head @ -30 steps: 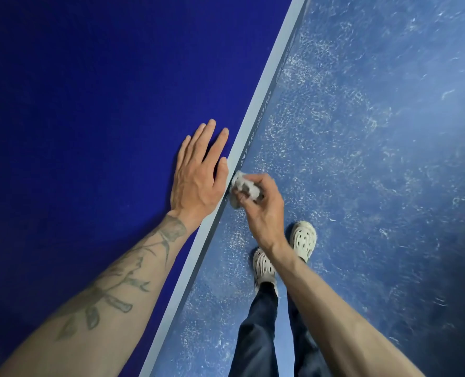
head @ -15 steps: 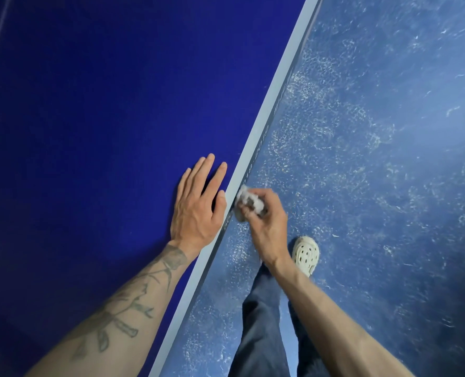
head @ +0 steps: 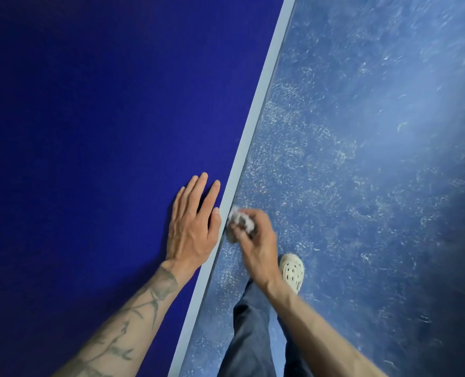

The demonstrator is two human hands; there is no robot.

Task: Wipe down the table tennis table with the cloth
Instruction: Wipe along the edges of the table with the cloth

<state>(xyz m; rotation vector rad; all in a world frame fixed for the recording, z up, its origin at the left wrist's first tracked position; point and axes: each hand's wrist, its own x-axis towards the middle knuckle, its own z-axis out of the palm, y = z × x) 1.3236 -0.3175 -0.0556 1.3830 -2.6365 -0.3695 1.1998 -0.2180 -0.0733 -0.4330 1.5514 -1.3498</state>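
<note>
The dark blue table tennis table (head: 89, 131) fills the left half of the view, with a pale border stripe (head: 255, 112) running along its right edge. My left hand (head: 193, 227) lies flat on the tabletop just inside that stripe, fingers straight and spread. My right hand (head: 255, 240) grips a small crumpled white cloth (head: 239, 217) and holds it against the side edge of the table, just right of my left thumb. Part of the cloth is hidden by my fingers.
To the right of the table lies a scuffed blue floor (head: 375, 159) with white marks. My legs in dark trousers (head: 253, 336) and one pale perforated clog (head: 292, 269) stand close beside the table edge.
Both hands have slid along the table edge toward me and lower in view. The cloth stays in my right hand against the edge. One foot has stepped out of sight.
</note>
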